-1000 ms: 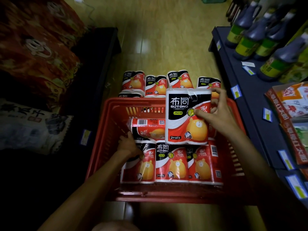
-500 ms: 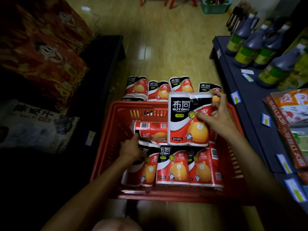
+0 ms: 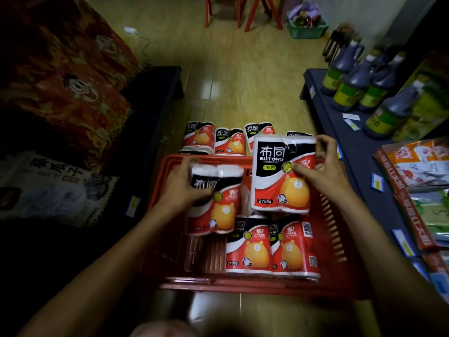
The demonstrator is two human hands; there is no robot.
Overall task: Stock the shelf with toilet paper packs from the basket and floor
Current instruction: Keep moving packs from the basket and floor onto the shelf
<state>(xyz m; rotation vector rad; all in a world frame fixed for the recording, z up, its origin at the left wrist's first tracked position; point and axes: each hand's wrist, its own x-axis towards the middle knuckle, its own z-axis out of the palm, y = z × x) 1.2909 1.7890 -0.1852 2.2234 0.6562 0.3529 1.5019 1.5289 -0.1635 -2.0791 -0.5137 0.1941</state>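
Observation:
A red plastic basket (image 3: 340, 242) stands on the floor below me. My right hand (image 3: 325, 171) grips a two-roll toilet paper pack (image 3: 279, 176) by its right edge, upright above the basket. My left hand (image 3: 184, 188) is closed on the top of a second pack (image 3: 218, 210), lifted over the basket's left half. Two more packs (image 3: 272, 249) lie side by side in the basket's near right part. Several packs (image 3: 213, 139) stand on the floor just beyond the basket.
A low dark shelf (image 3: 352, 147) runs along the right with dark sauce bottles (image 3: 349, 93) and snack packets (image 3: 418, 166). On the left sit red patterned bundles (image 3: 60, 81) and a bag (image 3: 48, 188) on a dark platform. A green basket (image 3: 307, 27) and red stool legs stand far back.
My left hand has taken hold of a pack from the basket's left side and lifted it. The right hand's pack has risen slightly and stays held.

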